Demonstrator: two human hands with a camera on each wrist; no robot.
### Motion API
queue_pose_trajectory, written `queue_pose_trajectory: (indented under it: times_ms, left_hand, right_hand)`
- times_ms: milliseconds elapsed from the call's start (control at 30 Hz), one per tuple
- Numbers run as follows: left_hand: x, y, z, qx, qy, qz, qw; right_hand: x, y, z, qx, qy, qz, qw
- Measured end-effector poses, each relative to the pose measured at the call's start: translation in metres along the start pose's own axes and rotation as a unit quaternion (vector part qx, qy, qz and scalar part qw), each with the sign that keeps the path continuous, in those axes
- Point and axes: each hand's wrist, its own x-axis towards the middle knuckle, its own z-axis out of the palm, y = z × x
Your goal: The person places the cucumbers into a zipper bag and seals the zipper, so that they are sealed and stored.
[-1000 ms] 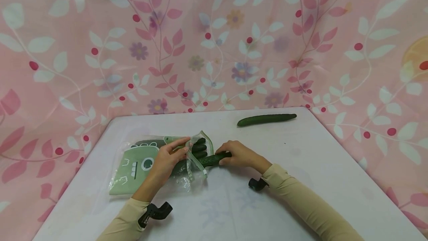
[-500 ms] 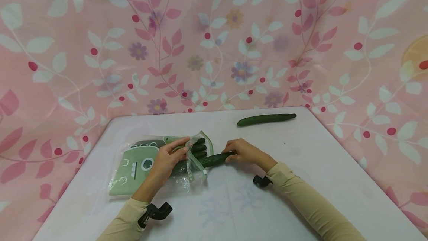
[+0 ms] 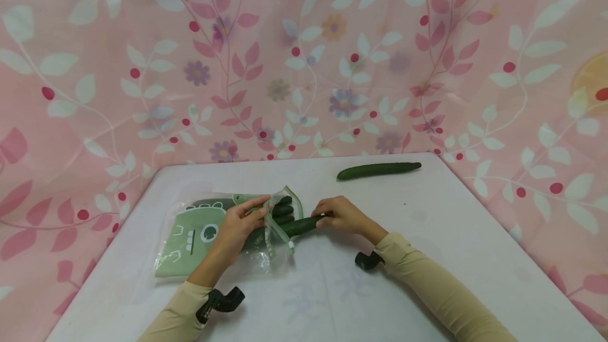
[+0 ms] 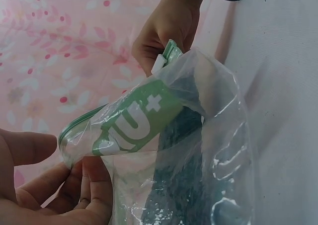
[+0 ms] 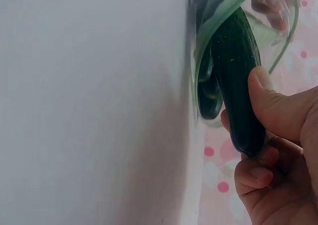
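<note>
A clear zip bag [image 3: 182, 255] with a green cartoon-face print lies on the left of the table, its green-edged mouth facing right. My left hand [image 3: 237, 226] holds the upper layer of that mouth; in the left wrist view the fingers [image 4: 94, 190] are at its zip edge. Several dark green cucumbers [image 3: 283, 209] show their ends inside the opening. Another cucumber [image 5: 236, 76] lies partly in the bag, its near end sticking out. My right hand [image 3: 345, 216] grips that end, thumb [image 5: 268, 93] along its side and fingertips around the tip.
One more cucumber [image 3: 379, 170] lies by itself near the back edge of the white-covered table [image 3: 404, 289]. A pink floral cloth [image 3: 304, 67] hangs behind. Black camera mounts sit on both wrists, and a white slider [image 4: 159, 64] is on the bag's zip.
My right hand shifts slightly right with the cucumber's end, then back left, the cucumber sliding a little out and in again. The left hand and the bag stay in place.
</note>
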Motion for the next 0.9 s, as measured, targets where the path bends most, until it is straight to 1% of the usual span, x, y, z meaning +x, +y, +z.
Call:
queue_pose_trajectory:
  times_ms: [167,333,600,900]
  left_hand:
    - [-0.001,0.001,0.001,-0.006,-0.001,-0.001,1.0]
    - [0.0,0.001,0.001,-0.01,-0.001,-0.001,1.0]
    - [0.002,0.0,0.002,-0.024,0.003,-0.003,0.9997]
    - [0.002,0.0,0.001,-0.022,0.002,0.0,0.9998]
  right_hand:
    - [0.009,-0.006,0.006,0.012,0.006,-0.004,1.0]
    - [0.02,-0.014,0.011,0.021,0.013,0.003,1.0]
    - [0.034,-0.027,0.022,0.021,0.01,0.017,1.0]
    - [0.046,-0.037,0.032,0.015,0.015,0.029,0.999]
